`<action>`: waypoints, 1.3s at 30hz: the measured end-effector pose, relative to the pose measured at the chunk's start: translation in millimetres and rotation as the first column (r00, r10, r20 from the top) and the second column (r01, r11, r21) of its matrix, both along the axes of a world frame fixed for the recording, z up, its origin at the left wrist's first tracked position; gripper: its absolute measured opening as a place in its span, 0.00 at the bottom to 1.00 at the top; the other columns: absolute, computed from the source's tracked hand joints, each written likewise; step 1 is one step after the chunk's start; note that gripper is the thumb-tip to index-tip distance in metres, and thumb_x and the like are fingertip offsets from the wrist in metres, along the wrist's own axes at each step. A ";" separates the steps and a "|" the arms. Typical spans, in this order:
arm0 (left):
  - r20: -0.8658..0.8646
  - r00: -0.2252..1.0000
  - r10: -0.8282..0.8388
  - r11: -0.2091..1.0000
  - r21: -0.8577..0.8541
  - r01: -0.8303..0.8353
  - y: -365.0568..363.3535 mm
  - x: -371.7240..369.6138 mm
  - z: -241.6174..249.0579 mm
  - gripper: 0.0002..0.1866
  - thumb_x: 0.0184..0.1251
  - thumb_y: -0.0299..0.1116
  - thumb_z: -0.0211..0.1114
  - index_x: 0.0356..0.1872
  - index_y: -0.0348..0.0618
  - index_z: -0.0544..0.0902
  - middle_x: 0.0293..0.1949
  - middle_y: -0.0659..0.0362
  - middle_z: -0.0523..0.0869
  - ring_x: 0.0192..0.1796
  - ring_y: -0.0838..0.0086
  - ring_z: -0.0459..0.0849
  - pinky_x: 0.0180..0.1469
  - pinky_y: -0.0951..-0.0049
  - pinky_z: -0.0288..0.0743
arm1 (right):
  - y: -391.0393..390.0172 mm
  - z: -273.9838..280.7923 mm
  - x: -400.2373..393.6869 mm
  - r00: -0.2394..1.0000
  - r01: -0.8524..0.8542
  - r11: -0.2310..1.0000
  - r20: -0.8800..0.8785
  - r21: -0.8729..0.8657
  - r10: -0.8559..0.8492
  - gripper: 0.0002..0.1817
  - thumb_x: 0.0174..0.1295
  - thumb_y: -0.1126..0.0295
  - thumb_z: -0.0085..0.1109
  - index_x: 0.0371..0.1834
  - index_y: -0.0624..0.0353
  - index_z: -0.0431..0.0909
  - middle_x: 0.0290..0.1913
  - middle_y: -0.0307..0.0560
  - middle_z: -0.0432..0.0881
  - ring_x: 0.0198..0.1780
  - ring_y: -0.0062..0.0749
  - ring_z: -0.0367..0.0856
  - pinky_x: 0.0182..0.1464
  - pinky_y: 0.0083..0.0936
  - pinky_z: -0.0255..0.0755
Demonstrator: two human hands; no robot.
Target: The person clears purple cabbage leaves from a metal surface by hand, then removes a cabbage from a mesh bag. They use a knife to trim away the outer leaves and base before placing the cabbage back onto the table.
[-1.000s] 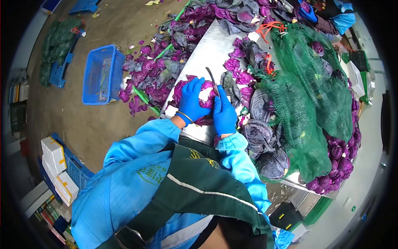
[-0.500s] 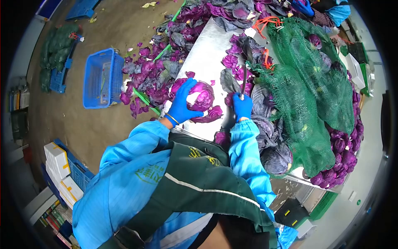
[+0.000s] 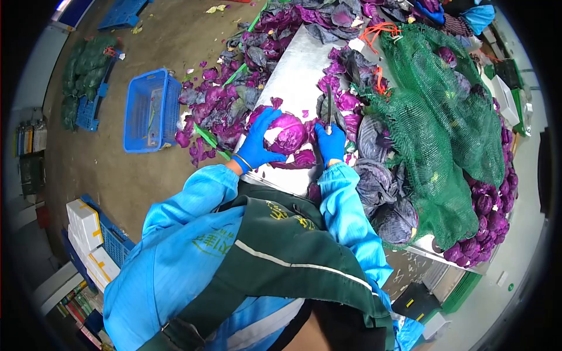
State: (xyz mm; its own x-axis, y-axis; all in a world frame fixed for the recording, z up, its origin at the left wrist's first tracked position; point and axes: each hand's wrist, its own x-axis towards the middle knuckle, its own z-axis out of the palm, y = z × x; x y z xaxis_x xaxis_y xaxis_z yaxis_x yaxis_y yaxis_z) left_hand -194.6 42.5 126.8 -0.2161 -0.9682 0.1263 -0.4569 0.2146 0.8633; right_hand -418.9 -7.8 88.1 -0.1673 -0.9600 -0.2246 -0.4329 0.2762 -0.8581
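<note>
My left hand (image 3: 258, 142), in a blue glove, has its thumb and fingers spread around the left side of a purple cabbage (image 3: 288, 134), which rests on the metal table (image 3: 291, 76). To the right of it, my right hand (image 3: 331, 142), also gloved in blue, is wrapped round the handle of a knife (image 3: 329, 105) whose blade points away from me. Loose purple leaves (image 3: 303, 159) lie below the cabbage, and more leaves lie beyond the knife.
Green net sacks (image 3: 436, 128) cover the table's right side, beside piled purple cabbages (image 3: 489, 219). Dark-leaved cabbages (image 3: 396, 221) sit near my right sleeve. Leaf scraps (image 3: 219, 108) heap along the left edge. A blue crate (image 3: 152, 111) stands on the floor. Another person's sleeve (image 3: 478, 19) shows at the top right.
My right hand has moved left, closer to the cabbage, with the knife in it. My left hand stays on the cabbage. The other person's blue-gloved hand at the top has shifted.
</note>
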 end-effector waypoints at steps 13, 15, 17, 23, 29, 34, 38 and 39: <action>-0.271 0.961 0.051 0.984 0.176 -0.003 -0.8 19.7 -18.0 0.62 0.31 0.41 0.84 0.72 0.45 0.54 0.69 0.51 0.62 0.70 0.61 0.60 0.72 0.61 0.54 | 30.8 32.0 25.7 0.928 -0.301 0.951 0.253 0.073 0.274 0.37 0.46 0.54 0.73 0.55 0.67 0.73 0.44 0.57 0.82 0.45 0.41 0.82 0.48 0.33 0.74; -0.322 0.945 0.056 0.975 0.223 0.018 -0.6 19.9 -23.1 0.62 0.32 0.40 0.84 0.72 0.45 0.54 0.69 0.51 0.61 0.70 0.62 0.60 0.72 0.62 0.55 | 39.7 23.4 27.1 0.955 -0.280 0.949 0.056 -0.143 0.290 0.28 0.48 0.60 0.70 0.50 0.66 0.76 0.42 0.59 0.83 0.48 0.49 0.81 0.50 0.40 0.72; -0.325 0.945 0.049 0.971 0.237 0.030 -6.2 22.8 -22.8 0.62 0.32 0.40 0.84 0.72 0.45 0.54 0.69 0.52 0.61 0.71 0.62 0.60 0.72 0.62 0.55 | 25.8 1.8 19.1 0.957 -0.282 0.953 0.035 -0.110 0.287 0.24 0.48 0.63 0.68 0.47 0.66 0.76 0.39 0.58 0.83 0.44 0.46 0.82 0.46 0.38 0.73; -0.166 0.985 0.041 0.980 0.200 -0.007 -4.4 24.8 -0.1 0.58 0.37 0.41 0.83 0.71 0.44 0.55 0.66 0.49 0.65 0.68 0.63 0.64 0.69 0.65 0.59 | 32.2 26.1 20.1 0.869 -0.225 0.968 0.472 0.108 0.149 0.06 0.52 0.76 0.58 0.33 0.63 0.75 0.23 0.41 0.76 0.22 0.22 0.75 0.24 0.23 0.70; -0.584 0.728 0.360 0.887 0.455 -0.075 -5.8 34.7 18.7 0.43 0.48 0.36 0.76 0.66 0.42 0.64 0.60 0.51 0.73 0.62 0.63 0.72 0.65 0.63 0.67 | 22.1 63.3 29.6 0.793 -0.204 0.965 0.607 0.167 0.063 0.06 0.54 0.75 0.61 0.31 0.60 0.73 0.22 0.38 0.74 0.19 0.22 0.72 0.22 0.20 0.67; -0.799 0.067 0.598 0.776 0.597 0.204 -5.0 30.5 37.2 0.36 0.59 0.37 0.67 0.67 0.38 0.62 0.63 0.48 0.70 0.65 0.58 0.70 0.68 0.52 0.63 | 7.6 43.8 22.5 0.997 -0.067 0.955 -0.066 -0.290 0.050 0.37 0.51 0.67 0.69 0.66 0.57 0.65 0.33 0.53 0.82 0.30 0.39 0.81 0.36 0.33 0.75; -0.804 0.130 0.580 0.814 0.580 -0.042 -17.6 15.7 32.7 0.32 0.55 0.29 0.70 0.62 0.40 0.68 0.57 0.50 0.76 0.57 0.60 0.78 0.60 0.58 0.75 | 21.4 93.9 68.5 0.964 -0.196 0.972 0.157 -0.131 0.216 0.49 0.47 0.56 0.73 0.70 0.61 0.56 0.53 0.61 0.78 0.53 0.48 0.79 0.53 0.33 0.72; -0.801 0.161 0.577 0.815 0.553 -0.173 -18.6 5.9 40.5 0.31 0.52 0.25 0.72 0.59 0.40 0.70 0.53 0.53 0.78 0.52 0.64 0.81 0.54 0.63 0.79 | 24.6 99.1 79.1 0.964 -0.227 0.963 0.109 -0.145 0.243 0.49 0.46 0.55 0.73 0.69 0.63 0.58 0.54 0.61 0.77 0.54 0.49 0.78 0.55 0.34 0.72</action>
State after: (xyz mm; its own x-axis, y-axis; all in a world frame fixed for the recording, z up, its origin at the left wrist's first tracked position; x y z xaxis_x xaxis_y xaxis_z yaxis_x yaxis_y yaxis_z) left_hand -188.7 23.9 167.3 0.2554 -0.9076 -0.3331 0.7283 -0.0460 0.6837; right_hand -339.8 16.8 187.2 0.0878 -0.9911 -0.1002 -0.3593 0.0623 -0.9312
